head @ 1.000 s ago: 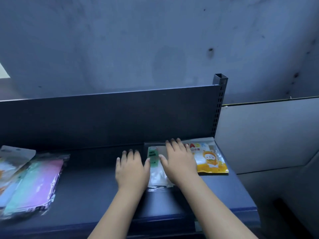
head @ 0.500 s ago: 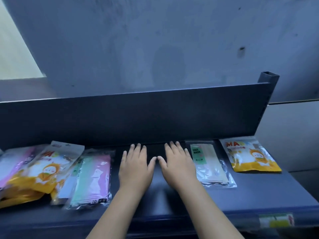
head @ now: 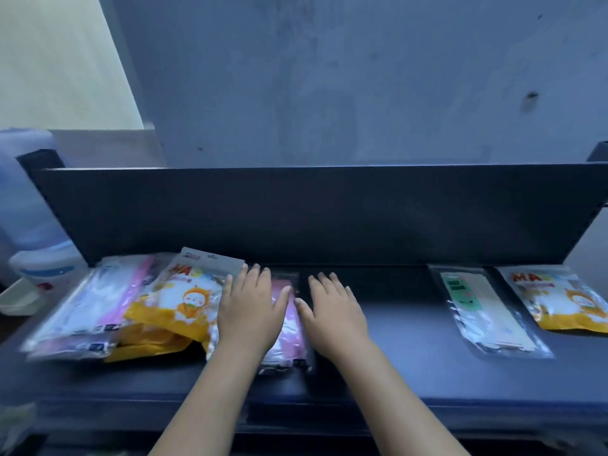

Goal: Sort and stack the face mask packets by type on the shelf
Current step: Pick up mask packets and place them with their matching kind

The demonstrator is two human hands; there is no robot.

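Note:
On the dark shelf point(head: 411, 363) a loose pile of face mask packets lies at the left: clear packets with pink masks point(head: 95, 311) and yellow cartoon packets point(head: 177, 304). My left hand point(head: 250, 311) lies flat, fingers apart, over the pile's right edge and a pink-mask packet point(head: 289, 337). My right hand point(head: 335, 311) rests flat beside that packet, holding nothing. Far right, a clear packet with a green label point(head: 483, 311) and one yellow cartoon packet point(head: 566, 297) lie apart, side by side.
The shelf's dark back panel point(head: 316, 212) rises behind the packets, with a grey wall above. A pale blue and white water dispenser point(head: 36, 245) stands left of the shelf. Bare shelf stretches between my right hand and the green-label packet.
My view and both hands have swung left along the shelf, away from the green-label and yellow packets. My left hand now lies on the pile at the left.

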